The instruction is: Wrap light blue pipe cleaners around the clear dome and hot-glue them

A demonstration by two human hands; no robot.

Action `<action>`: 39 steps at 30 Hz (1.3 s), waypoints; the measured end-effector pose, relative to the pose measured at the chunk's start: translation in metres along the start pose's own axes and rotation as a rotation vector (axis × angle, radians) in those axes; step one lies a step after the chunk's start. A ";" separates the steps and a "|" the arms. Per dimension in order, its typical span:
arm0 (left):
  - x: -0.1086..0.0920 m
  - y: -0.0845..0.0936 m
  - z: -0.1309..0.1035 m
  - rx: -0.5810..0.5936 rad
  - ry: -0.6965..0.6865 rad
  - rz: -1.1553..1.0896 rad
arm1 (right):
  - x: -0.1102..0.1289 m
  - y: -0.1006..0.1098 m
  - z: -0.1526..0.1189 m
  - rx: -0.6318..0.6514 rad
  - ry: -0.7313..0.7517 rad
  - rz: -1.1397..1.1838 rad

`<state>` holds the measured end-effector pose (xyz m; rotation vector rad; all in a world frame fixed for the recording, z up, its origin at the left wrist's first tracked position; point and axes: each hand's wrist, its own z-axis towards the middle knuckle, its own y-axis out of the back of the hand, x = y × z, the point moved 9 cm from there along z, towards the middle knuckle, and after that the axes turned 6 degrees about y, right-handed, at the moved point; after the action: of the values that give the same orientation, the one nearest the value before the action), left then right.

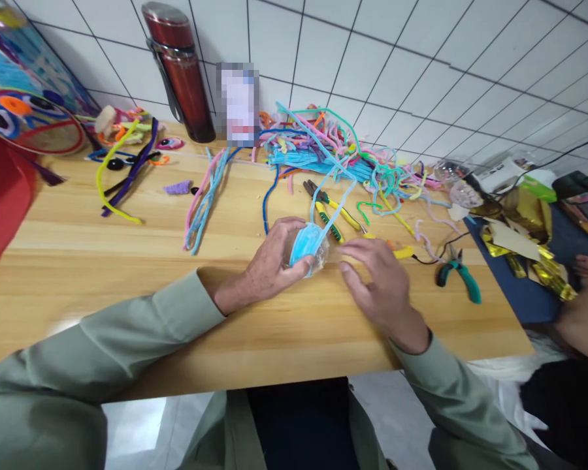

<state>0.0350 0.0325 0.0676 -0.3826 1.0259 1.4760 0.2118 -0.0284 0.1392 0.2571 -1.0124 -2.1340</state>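
Coil (pixel 306 243) gripped in left hand (pixel 274 258); right hand (pixel 379 284) half-curled nearby.

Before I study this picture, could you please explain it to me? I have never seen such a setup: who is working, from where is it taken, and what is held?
There is no machine: a person works with two bare hands. The one picture comes from a camera worn on the head, looking forward and down. The left grip, a hand, holds a clear round object wrapped in light blue fuzzy strip. The right grip is beside it, fingers parted. On the wooden table lie many colourful fuzzy strips, yellow-handled pliers and teal-handled pliers; a red flask stands near the wall.
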 end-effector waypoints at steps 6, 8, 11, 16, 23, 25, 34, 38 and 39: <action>-0.004 0.000 0.002 0.003 -0.022 -0.021 | 0.019 -0.027 0.001 0.011 0.126 0.065; -0.004 0.000 0.002 -0.004 -0.019 -0.020 | 0.018 -0.031 -0.001 0.023 0.136 0.089; -0.002 0.000 0.002 -0.013 -0.017 -0.023 | 0.019 -0.035 -0.003 0.027 0.141 0.100; 0.001 -0.001 0.002 -0.017 -0.009 -0.043 | 0.017 -0.041 -0.003 -0.006 0.136 0.070; 0.000 -0.002 0.002 0.001 -0.018 -0.019 | 0.015 -0.042 -0.005 -0.055 0.139 0.076; 0.000 -0.003 0.002 0.010 -0.010 -0.024 | 0.014 -0.044 -0.005 -0.042 0.122 0.075; 0.007 -0.002 0.001 -0.007 0.042 -0.074 | 0.013 -0.045 -0.004 -0.055 0.123 0.097; 0.009 -0.002 0.001 -0.005 0.061 -0.075 | 0.013 -0.045 -0.002 -0.062 0.123 0.106; 0.009 -0.002 0.001 -0.009 0.061 -0.072 | 0.013 -0.044 -0.001 -0.066 0.128 0.112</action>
<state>0.0350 0.0383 0.0608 -0.4690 1.0437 1.4126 0.1791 -0.0202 0.1076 0.2937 -0.8610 -2.0189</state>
